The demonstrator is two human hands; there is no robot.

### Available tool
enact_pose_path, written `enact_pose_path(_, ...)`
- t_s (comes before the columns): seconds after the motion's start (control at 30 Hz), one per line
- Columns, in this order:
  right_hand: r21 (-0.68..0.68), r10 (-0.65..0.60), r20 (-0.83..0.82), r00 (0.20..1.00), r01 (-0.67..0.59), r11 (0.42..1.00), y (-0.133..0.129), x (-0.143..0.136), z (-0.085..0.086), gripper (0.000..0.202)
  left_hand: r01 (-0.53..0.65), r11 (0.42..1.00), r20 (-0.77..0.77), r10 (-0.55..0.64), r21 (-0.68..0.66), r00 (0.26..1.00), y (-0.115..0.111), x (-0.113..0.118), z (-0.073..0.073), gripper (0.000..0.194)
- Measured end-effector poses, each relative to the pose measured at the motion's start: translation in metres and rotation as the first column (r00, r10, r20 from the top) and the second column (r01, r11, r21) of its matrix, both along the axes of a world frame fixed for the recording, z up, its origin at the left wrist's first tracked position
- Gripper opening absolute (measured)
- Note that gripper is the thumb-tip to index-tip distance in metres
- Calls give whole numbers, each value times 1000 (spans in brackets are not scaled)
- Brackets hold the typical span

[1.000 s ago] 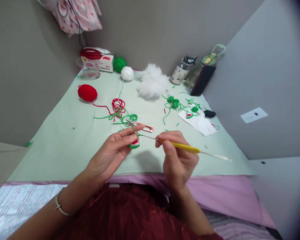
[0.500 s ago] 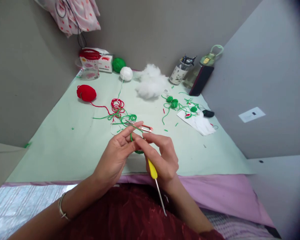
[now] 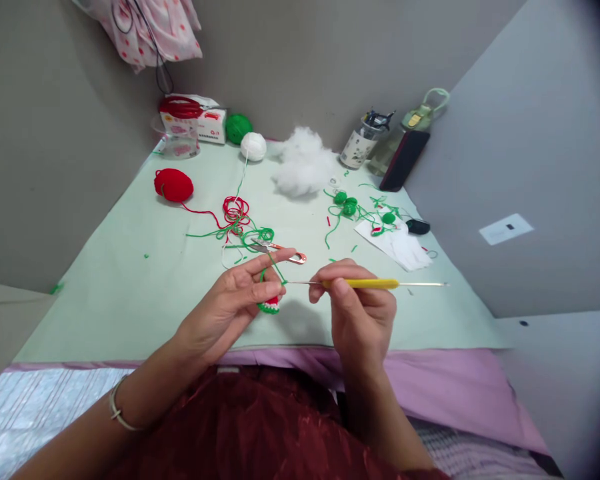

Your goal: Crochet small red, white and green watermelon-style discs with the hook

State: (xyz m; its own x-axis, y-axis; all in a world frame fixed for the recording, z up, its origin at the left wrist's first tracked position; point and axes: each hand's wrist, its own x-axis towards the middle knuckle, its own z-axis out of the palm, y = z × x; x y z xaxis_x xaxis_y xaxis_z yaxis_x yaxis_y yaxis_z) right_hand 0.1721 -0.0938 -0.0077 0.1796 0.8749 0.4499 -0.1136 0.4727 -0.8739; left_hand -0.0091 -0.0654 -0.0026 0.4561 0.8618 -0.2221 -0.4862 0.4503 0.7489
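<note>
My left hand (image 3: 235,297) pinches a small crochet piece (image 3: 270,307), red with a white band and a green edge, partly hidden by the fingers. Green yarn (image 3: 276,265) runs over the stretched left index finger to the piece. In my right hand (image 3: 360,307) is a crochet hook (image 3: 370,284) with a yellow handle, held level like a pen. Its thin left tip meets the green yarn at the edge of the piece; the other metal end points right. Just beyond my left hand lie orange-handled thread snips (image 3: 296,258).
Red (image 3: 174,185), white (image 3: 253,147) and green yarn balls (image 3: 239,129) sit at the back left, with tangled yarn (image 3: 236,212) nearer. White stuffing (image 3: 303,163) is at the back. Small green crochet balls (image 3: 349,205), tissue (image 3: 395,247), a pen cup (image 3: 359,145) and a phone (image 3: 405,160) occupy the right.
My right hand has moved right, away from my left hand, and the hook has swung from steeply slanted to level. More of the red, white and green piece now shows.
</note>
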Motion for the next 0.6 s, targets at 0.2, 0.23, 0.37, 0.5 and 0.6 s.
enact_pose_path(0.2,-35,-11,40,999,12,999,-2,-6,-1,19,-73,990,-123,89,123,988,-9,5,1,45)
enact_pose_path(0.23,28,-67,178,982,63,998,-4,-9,-5,20,-120,980,-153,145,158,977,-12,8,1,48)
enact_pose_path(0.37,482,-495,526,692,238,844,-10,-22,-20,36,-150,984,-103,160,99,982,-19,17,2,53)
enact_pose_path(0.5,360,-371,383,846,233,903,-7,-17,-15,29,-23,999,-10,23,-31,1000,-11,9,3,45)
enact_pose_path(0.6,169,-195,146,970,170,971,-4,-8,-2,21,-59,997,-65,62,42,996,-7,1,4,37)
